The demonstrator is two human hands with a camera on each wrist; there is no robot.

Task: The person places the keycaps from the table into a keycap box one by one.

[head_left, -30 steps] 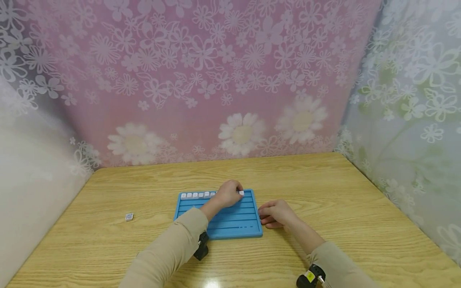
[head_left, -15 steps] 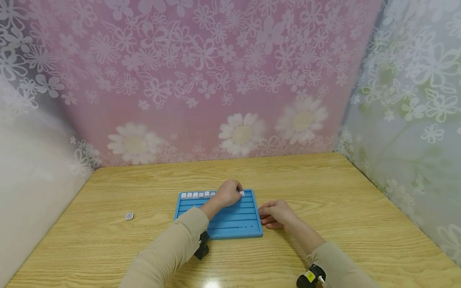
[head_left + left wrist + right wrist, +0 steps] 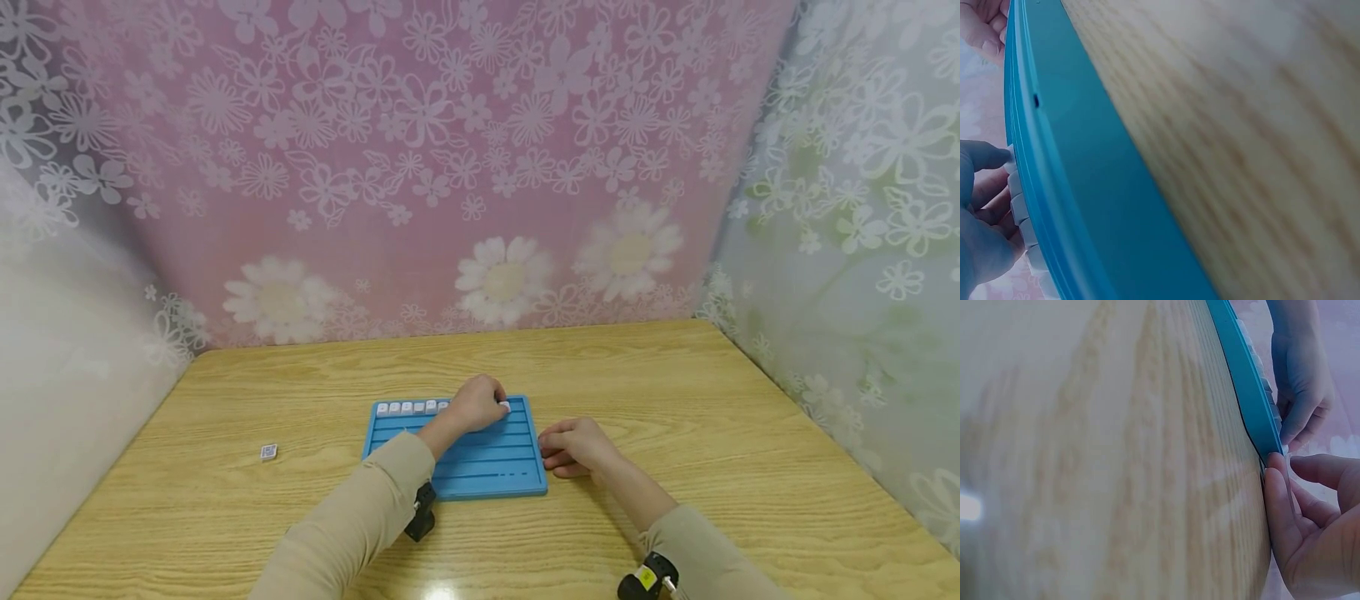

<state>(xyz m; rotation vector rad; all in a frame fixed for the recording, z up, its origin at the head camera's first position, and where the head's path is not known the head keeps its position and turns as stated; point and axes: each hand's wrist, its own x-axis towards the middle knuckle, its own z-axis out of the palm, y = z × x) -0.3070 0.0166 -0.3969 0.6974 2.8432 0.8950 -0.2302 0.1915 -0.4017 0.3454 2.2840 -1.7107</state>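
A blue tray (image 3: 480, 463) with raised ridges lies flat on the table. Along its far row stand several small white keycaps (image 3: 394, 409), partly covered by my left hand (image 3: 476, 405). That hand pinches a white keycap (image 3: 505, 407) near the row's right end. In the left wrist view its thumb (image 3: 988, 155) touches the end keycap (image 3: 1011, 161). My right hand (image 3: 579, 447) rests on the table at the tray's right edge. In the right wrist view its fingertips (image 3: 1274, 467) touch the tray's corner, the thumb standing apart with nothing held.
A single white square piece (image 3: 268, 452) with dark markings lies on the wooden table (image 3: 187, 508), left of the tray. Floral curtains (image 3: 420, 167) hang behind and at both sides. Dark wrist cameras (image 3: 422, 512) sit at both cuffs.
The keycap in my left fingers has shifted very slightly toward me, along with the fingertips. My right hand stays in place at the tray's edge.
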